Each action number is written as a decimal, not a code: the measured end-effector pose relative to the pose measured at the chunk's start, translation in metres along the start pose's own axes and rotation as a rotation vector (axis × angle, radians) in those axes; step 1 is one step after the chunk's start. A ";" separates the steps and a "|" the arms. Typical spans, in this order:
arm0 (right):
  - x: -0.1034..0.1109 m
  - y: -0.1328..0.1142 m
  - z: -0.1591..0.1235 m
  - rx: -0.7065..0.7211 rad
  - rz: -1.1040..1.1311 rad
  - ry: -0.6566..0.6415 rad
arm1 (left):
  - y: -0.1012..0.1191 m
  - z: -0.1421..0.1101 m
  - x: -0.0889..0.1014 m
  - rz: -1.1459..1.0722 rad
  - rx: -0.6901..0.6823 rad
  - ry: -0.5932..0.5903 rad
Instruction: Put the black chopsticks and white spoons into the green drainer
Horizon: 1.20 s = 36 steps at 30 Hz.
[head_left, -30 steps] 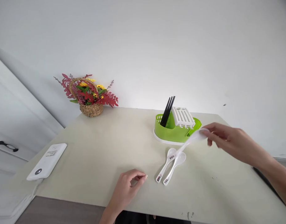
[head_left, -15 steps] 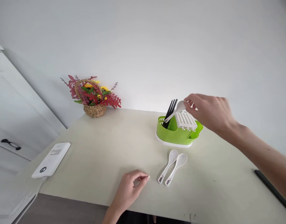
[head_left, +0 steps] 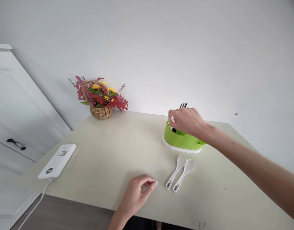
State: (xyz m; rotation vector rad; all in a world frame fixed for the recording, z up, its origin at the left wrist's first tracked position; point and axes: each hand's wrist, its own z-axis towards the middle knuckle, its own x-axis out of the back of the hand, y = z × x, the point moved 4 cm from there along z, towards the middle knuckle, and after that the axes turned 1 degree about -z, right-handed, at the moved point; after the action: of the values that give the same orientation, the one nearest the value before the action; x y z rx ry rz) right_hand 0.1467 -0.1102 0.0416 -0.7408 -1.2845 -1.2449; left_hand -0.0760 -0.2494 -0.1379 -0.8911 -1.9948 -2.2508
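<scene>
Above the counter point(head_left: 125, 150), a white spoon point(head_left: 171, 119) is being pinched by the right hand point(head_left: 187, 119). The left hand point(head_left: 137, 193) is being pressed together.

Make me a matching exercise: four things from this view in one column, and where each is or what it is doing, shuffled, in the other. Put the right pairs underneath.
Column one
1. Left hand
2. Right hand
3. Pair of white spoons
4. Flower basket

Column two
A. Lying side by side on the table
B. Near the wall, holding red leaves and yellow blooms
C. Near the front edge, thumb and forefinger brought together
D. Pinching another spoon at the green holder

Pairs: 1-C; 2-D; 3-A; 4-B
</scene>
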 end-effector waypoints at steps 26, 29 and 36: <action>-0.058 0.010 0.043 -0.234 0.328 -0.174 | -0.001 -0.001 -0.001 -0.009 -0.002 0.000; -0.058 0.015 0.041 -0.229 0.354 -0.169 | -0.001 -0.001 -0.001 -0.001 -0.001 0.009; -0.051 0.026 0.027 -0.209 0.423 -0.138 | 0.000 -0.001 -0.001 0.013 0.001 0.016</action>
State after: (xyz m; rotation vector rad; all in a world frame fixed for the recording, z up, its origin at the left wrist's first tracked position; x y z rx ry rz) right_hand 0.1721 -0.0659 0.0047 -1.1986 -1.0430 -1.0002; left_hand -0.0752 -0.2503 -0.1383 -0.8798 -1.9783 -2.2424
